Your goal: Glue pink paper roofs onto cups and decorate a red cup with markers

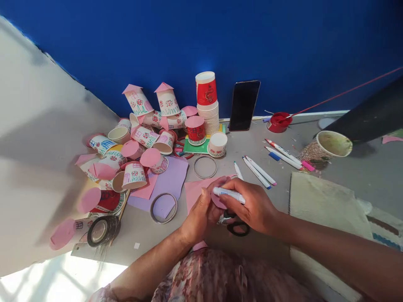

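My left hand (200,214) is closed around a pink paper disc (216,200), which lies partly hidden between palm and fingers. In my right hand (253,203) is a small white tube (229,194) with blue print, its left end right over the disc. I cannot make out whether the tube touches the paper. Just under my hands lie scissors (238,229) with black handles, partly covered. Beyond them is a sheet of pink paper (193,195).
Paper cups (134,175) with drawings and pink paper tops are heaped at left. A cup stack (210,119) and a phone (244,105) stand against the blue wall. Tape rings (152,209), white markers (256,172), a red pot (279,122) and a patterned cup (315,149) surround the hands.
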Action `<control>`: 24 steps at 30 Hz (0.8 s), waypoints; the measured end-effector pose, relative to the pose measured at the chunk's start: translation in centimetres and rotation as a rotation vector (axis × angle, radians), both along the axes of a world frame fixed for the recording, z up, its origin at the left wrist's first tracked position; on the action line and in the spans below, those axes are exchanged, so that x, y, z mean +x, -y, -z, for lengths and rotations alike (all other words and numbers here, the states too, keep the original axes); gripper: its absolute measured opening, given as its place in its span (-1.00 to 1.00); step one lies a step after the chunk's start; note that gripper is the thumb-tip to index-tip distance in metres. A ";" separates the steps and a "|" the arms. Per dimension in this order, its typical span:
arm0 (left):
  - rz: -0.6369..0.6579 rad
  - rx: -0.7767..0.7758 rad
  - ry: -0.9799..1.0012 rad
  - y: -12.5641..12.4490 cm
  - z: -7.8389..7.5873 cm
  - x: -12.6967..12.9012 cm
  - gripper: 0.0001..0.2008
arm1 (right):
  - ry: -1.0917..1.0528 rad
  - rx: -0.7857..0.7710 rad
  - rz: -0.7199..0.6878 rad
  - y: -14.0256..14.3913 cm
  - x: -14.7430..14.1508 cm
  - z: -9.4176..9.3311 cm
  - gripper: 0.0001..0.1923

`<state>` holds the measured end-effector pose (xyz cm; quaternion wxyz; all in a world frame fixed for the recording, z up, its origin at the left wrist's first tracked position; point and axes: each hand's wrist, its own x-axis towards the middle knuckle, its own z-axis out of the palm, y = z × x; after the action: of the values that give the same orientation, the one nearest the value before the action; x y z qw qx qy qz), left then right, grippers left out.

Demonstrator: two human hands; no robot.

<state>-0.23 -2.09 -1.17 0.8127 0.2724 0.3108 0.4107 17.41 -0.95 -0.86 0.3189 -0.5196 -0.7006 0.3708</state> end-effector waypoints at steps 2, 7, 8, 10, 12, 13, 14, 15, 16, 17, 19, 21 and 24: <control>-0.002 -0.039 0.052 -0.2 -0.2 0.1 -0.20 | 0.033 0.056 -0.031 0.0 0.0 0.2 -0.83; -0.004 -0.101 0.078 -0.4 -0.5 0.1 -0.19 | 0.092 0.270 -0.084 -0.3 0.1 0.9 -0.83; -0.004 -0.114 0.069 -0.4 -0.5 0.0 -0.18 | 0.099 0.317 -0.092 -0.3 0.1 1.0 -0.83; -0.005 -0.135 0.052 -0.4 -0.4 -0.1 -0.16 | 0.104 0.400 -0.109 -0.4 0.2 1.2 -0.83; -0.004 -0.147 0.054 -0.5 -0.5 -0.3 -0.16 | 0.094 0.469 -0.130 -0.5 0.4 1.2 -0.84; -0.003 -0.154 0.059 -0.7 -0.5 -0.4 -0.16 | 0.087 0.500 -0.138 -0.5 0.6 1.1 -0.84; -0.001 -0.160 0.064 -0.8 -0.6 -0.5 -0.18 | 0.084 0.527 -0.140 -0.5 0.7 0.9 -0.84; -0.003 -0.167 0.066 -1.0 -0.6 -0.6 -0.19 | 0.085 0.552 -0.137 -0.6 0.9 0.8 -0.85; -0.012 -0.171 0.061 -1.2 -0.5 -0.8 -0.23 | 0.093 0.579 -0.130 -0.6 1.2 0.6 -0.86; -0.032 -0.169 0.045 -1.4 -0.5 -0.9 -0.28 | 0.108 0.606 -0.125 -0.7 1.4 0.4 -0.88; -0.095 -0.145 0.000 -1.8 -0.3 -1.2 -0.40 | 0.144 0.665 -0.135 -0.9 1.9 0.2 -0.91; -0.137 -0.143 -0.037 -2.1 -0.2 -1.4 -0.46 | 0.193 0.715 -0.183 -1.0 2.3 0.2 -0.91; -0.110 -0.192 -0.038 -2.0 -0.4 -1.3 -0.42 | 0.277 0.762 -0.293 -1.2 2.6 0.2 -0.80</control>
<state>-1.57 -0.08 -0.73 0.8052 0.1834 0.3787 0.4178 19.98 0.27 -1.10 0.3346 -0.3045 -0.8902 0.0537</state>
